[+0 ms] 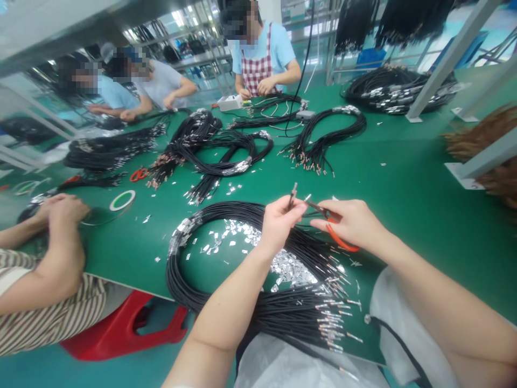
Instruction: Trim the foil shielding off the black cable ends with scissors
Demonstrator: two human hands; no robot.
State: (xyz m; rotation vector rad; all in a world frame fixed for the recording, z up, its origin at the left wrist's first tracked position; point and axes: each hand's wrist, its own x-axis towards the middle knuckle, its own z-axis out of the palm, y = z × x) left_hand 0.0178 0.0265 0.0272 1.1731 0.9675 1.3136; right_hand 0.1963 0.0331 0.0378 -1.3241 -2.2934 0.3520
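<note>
My left hand [280, 221] is closed in a pinch on the end of a thin black cable [292, 195], which it holds upright above the table. My right hand [351, 222] is closed on orange-handled scissors [337, 237], whose blades point left toward the cable tip. Below both hands lies a large coiled bundle of black cables [226, 215] with bare metal ends [331, 318] fanned out near the table's front edge. Silver foil scraps [291, 267] are piled inside the coil.
The green table [404, 178] carries several more black cable bundles [323, 140], a roll of tape [122, 200] and red scissors [138, 174]. A person in a striped top [44, 302] sits at my left on a red stool [121, 328]. Other people work across the table.
</note>
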